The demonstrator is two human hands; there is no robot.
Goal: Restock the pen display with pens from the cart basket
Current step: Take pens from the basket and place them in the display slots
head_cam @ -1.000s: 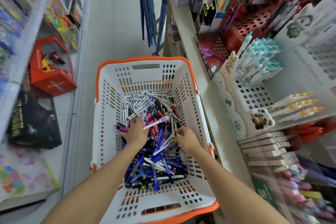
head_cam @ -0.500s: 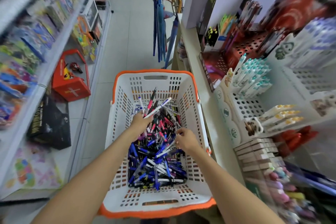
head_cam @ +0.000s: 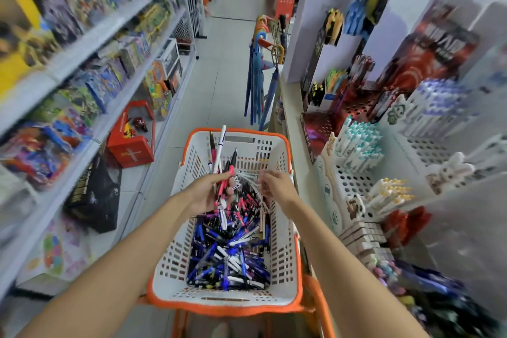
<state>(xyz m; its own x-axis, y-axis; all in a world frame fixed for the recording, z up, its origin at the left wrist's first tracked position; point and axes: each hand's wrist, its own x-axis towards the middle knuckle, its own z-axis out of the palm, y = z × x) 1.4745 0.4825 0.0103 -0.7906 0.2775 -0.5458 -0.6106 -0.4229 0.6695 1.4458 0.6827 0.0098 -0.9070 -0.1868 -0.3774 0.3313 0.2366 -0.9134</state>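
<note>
The left hand [head_cam: 207, 192] is closed around a bunch of pens [head_cam: 220, 158], gripping them near their lower ends so that they fan upward and away from the palm. At least five can be made out in it: one long white pen standing tallest, two dark ones and a couple of pink ones. Where they overlap at the palm the exact count cannot be told.

The right hand [head_cam: 277, 186] is just beside it, level with it and apart from the bunch. Its fingers [head_cam: 264, 179] are curled over some white pens at the far end of the basket, and whether they pinch one cannot be told.

Both hands hang over one white basket [head_cam: 282, 263] with an orange rim. Below the grip and nearer the person lies the heap of pens [head_cam: 227, 258], mostly blue, with white, black and pink among them, too many to count.

To the right of the basket stands the pen display [head_cam: 354, 181], made of white perforated racks. It holds one cluster of teal-capped pens [head_cam: 360, 143], one small group of yellow-capped pens [head_cam: 391, 192] and a blurred block of blue-and-white pens [head_cam: 439, 103].

On the left, one red box [head_cam: 131, 145] sits on the lowest shelf.
</note>
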